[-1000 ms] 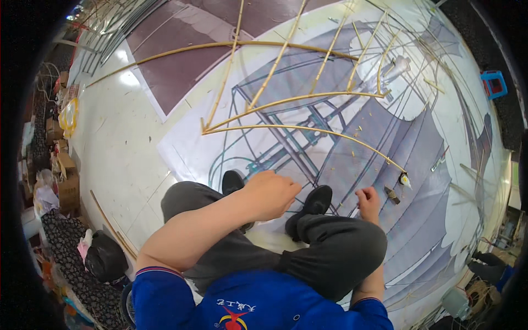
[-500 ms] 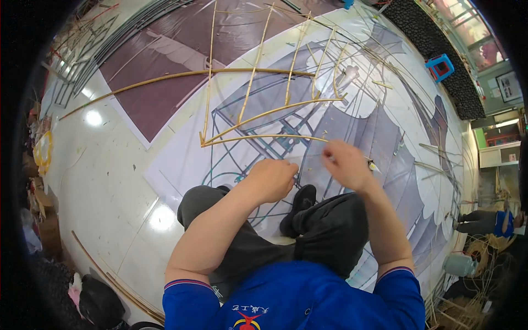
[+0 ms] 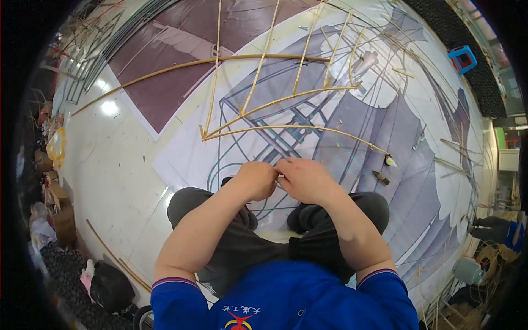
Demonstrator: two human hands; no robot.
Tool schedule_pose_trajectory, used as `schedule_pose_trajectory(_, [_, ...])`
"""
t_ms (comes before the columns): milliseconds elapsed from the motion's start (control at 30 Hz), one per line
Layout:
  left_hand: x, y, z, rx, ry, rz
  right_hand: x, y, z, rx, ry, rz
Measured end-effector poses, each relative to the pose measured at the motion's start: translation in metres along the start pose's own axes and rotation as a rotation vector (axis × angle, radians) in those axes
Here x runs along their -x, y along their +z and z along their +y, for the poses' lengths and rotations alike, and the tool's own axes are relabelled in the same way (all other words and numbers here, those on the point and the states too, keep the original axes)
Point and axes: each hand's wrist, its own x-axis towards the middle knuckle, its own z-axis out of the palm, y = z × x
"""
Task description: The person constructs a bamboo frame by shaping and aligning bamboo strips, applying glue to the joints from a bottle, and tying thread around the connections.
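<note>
Two hands, left hand point(image 3: 256, 180) and right hand point(image 3: 306, 179), fingertips touching, each grip curled; contents indiscernible.

Both bare forearms come up from the lower edge and angle inward until the hands meet in front of the knees. The left hand point(image 3: 256, 180) is curled in a loose fist, knuckles up, fingers tucked toward the right hand point(image 3: 304, 180). The right hand bends at the wrist, its fingertips touching the left's; what either grip pinches is hidden.
</note>
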Motion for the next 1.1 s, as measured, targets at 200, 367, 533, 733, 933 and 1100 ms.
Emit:
schedule_pose_trajectory(200, [-0.107, 0.033, -0.038, 0.200, -0.028, 0.130, -0.002, -0.025, 0.010, -0.160, -0.035, 0.020])
schedule_pose_trajectory(367, [-0.168, 0.084, -0.063, 1.092, -0.555, 0.381, 0.007, -0.040, 0.014, -0.272, 0.071, 0.045])
schedule_pose_trajectory(533, [-0.177, 0.114, -0.087, 1.835, -0.653, 0.639, 0.009, -0.034, 0.009, -0.279, 0.084, -0.052])
schedule_pose_trajectory(733, [-0.196, 0.110, -0.097, 1.950, -0.448, 0.887, -0.004, -0.021, 0.003, -0.244, 0.152, -0.133])
schedule_pose_trajectory(933, [-0.200, 0.099, -0.107, 2.133, -0.240, 0.921, -0.017, -0.001, 0.009, -0.183, 0.195, -0.182])
schedule_pose_trajectory(1100, [-0.202, 0.097, -0.116, 2.226, -0.189, 0.929, -0.028, 0.013, 0.013, -0.167, 0.195, -0.220])
